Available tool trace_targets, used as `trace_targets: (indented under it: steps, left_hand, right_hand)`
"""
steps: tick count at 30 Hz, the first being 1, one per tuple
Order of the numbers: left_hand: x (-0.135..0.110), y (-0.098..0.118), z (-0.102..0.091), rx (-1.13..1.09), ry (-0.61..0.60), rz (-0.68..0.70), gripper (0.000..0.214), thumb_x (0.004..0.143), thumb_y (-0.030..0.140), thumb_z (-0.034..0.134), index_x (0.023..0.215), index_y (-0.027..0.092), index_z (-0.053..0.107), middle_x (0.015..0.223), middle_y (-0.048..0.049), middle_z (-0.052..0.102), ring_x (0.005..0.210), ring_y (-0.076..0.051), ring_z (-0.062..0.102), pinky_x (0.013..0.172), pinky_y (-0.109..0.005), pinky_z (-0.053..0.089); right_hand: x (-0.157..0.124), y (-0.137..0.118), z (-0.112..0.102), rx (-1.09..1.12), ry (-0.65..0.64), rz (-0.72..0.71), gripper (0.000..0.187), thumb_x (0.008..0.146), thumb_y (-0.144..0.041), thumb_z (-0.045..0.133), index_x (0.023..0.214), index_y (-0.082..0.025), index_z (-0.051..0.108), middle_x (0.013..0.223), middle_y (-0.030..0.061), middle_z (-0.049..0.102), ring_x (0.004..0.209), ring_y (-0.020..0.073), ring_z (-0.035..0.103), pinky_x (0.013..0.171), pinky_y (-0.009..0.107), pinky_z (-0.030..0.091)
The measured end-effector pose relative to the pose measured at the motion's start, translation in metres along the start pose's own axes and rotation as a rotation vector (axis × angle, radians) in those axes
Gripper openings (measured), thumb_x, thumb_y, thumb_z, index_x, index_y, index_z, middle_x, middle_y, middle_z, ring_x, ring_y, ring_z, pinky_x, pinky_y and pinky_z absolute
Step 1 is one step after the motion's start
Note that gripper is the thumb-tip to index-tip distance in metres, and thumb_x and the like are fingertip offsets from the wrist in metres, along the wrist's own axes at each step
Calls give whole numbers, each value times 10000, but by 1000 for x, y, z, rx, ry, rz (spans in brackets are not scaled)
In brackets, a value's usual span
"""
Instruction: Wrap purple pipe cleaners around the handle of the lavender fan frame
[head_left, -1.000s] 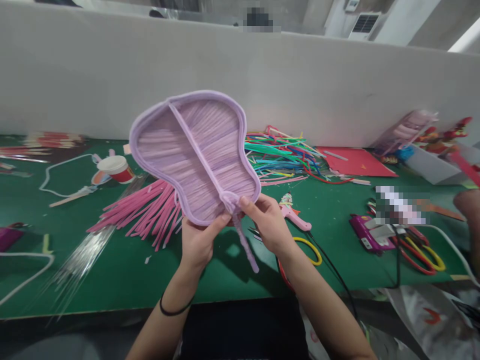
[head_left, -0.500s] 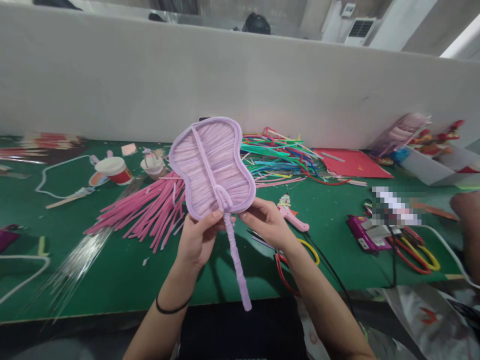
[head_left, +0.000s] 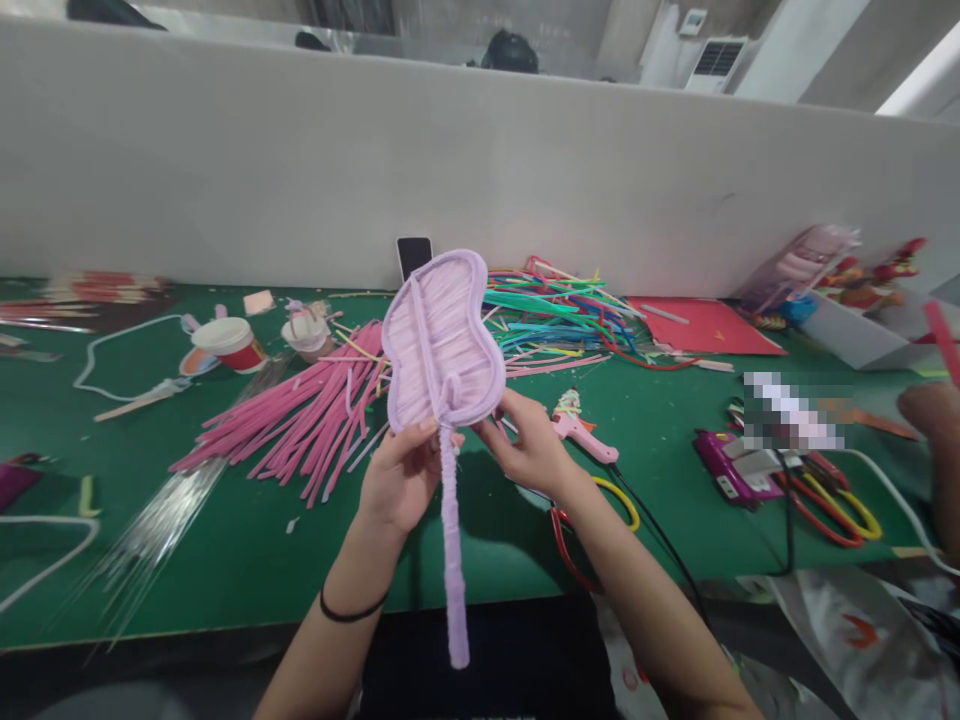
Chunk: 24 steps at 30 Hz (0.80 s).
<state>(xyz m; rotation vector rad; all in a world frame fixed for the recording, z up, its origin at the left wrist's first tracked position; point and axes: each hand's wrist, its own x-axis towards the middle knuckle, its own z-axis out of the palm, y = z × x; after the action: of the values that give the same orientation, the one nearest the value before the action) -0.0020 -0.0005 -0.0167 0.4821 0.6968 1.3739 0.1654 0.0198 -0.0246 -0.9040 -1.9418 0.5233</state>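
I hold a lilac pipe-cleaner fan (head_left: 441,340) upright over the green table (head_left: 247,540). Its face is a lobed, peanut-like shape with a fuzzy rim. A long wrapped handle (head_left: 452,560) hangs down toward me. My left hand (head_left: 399,475) pinches the fan's lower edge where the handle joins. My right hand (head_left: 529,445) grips the lower right rim with closed fingers. A black band circles my left wrist.
Pink pipe cleaners (head_left: 300,415) lie fanned out to the left, mixed-colour ones (head_left: 555,310) behind. A red paper cup (head_left: 227,342), a phone (head_left: 414,255), a pink glue gun (head_left: 581,425), scissors (head_left: 832,500) and a red sheet (head_left: 709,325) surround them. Another person's hand (head_left: 934,415) shows at right.
The fan has turned edge-on and come lower and farther from the camera, so its face looks narrower. The handle swung from slanting right to hanging straight down. Both hands kept their hold.
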Motion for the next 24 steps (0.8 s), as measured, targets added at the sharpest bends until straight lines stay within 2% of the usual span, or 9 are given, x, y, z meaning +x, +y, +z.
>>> trace_targets:
  steps: [7, 8, 10, 12, 13, 14, 18, 21, 24]
  left_hand:
    - [5, 3, -6, 25, 14, 30, 199, 543, 138, 867, 690, 132, 733, 606, -24, 730, 504, -139, 689, 518, -171, 591]
    - [5, 2, -6, 50, 13, 56, 211, 542, 147, 878, 705, 127, 745, 608, -25, 731, 502, -143, 689, 522, -184, 597]
    - [4, 0, -6, 110, 25, 132, 241, 547, 154, 895, 751, 127, 770, 641, -27, 747, 505, -154, 692, 526, -215, 610]
    - [2, -1, -4, 166, 49, 228, 274, 558, 148, 905, 806, 138, 788, 715, -33, 775, 543, -175, 713, 534, -248, 623]
    - [1, -2, -2, 191, 55, 274, 292, 568, 144, 907, 837, 145, 795, 760, -39, 788, 582, -190, 730, 549, -264, 631]
    - [0, -2, -1, 216, 55, 315, 311, 583, 142, 907, 876, 153, 801, 811, -45, 799, 636, -206, 747, 576, -280, 642]
    - [-5, -5, -1, 328, 16, 422, 338, 648, 138, 894, 974, 171, 812, 951, -67, 812, 861, -241, 772, 746, -308, 655]
    - [-5, -6, -4, 388, 4, 445, 317, 664, 134, 890, 970, 167, 818, 966, -73, 812, 945, -239, 762, 861, -305, 630]
    - [-4, -4, -5, 370, 13, 406, 326, 637, 146, 906, 951, 167, 819, 926, -71, 810, 861, -233, 764, 747, -288, 645]
  right_hand:
    - [-13, -7, -14, -381, -80, 14, 127, 914, -132, 547, 967, -196, 642, 945, 73, 724, 901, 237, 618, 795, 363, 461]
    - [-14, -12, -17, -412, -29, 15, 155, 927, -138, 541, 1029, -194, 644, 1011, 90, 727, 951, 250, 619, 823, 385, 472]
    - [-15, -24, -24, -439, 210, 4, 231, 955, -170, 542, 1169, -200, 625, 1146, 119, 703, 1063, 268, 612, 902, 433, 482]
    - [-13, -37, -28, -445, 471, -26, 256, 955, -200, 581, 1203, -235, 631, 1153, 114, 681, 1101, 271, 603, 952, 461, 476]
    - [-11, -42, -29, -456, 512, -51, 237, 946, -211, 609, 1176, -249, 653, 1119, 105, 677, 1085, 269, 605, 955, 464, 476]
    - [-8, -47, -30, -470, 485, -82, 211, 936, -225, 637, 1142, -252, 677, 1087, 98, 674, 1060, 265, 606, 955, 465, 476]
    - [6, -52, -26, -462, 206, -122, 167, 934, -271, 659, 1075, -205, 718, 1024, 95, 688, 1012, 259, 584, 952, 458, 477]
    - [14, -49, -25, -428, 92, -115, 144, 939, -210, 618, 1044, -207, 717, 995, 80, 694, 987, 248, 554, 930, 435, 480]
    - [17, -46, -30, -413, 45, -165, 136, 916, -144, 607, 984, -216, 699, 955, 56, 711, 937, 232, 535, 906, 418, 479]
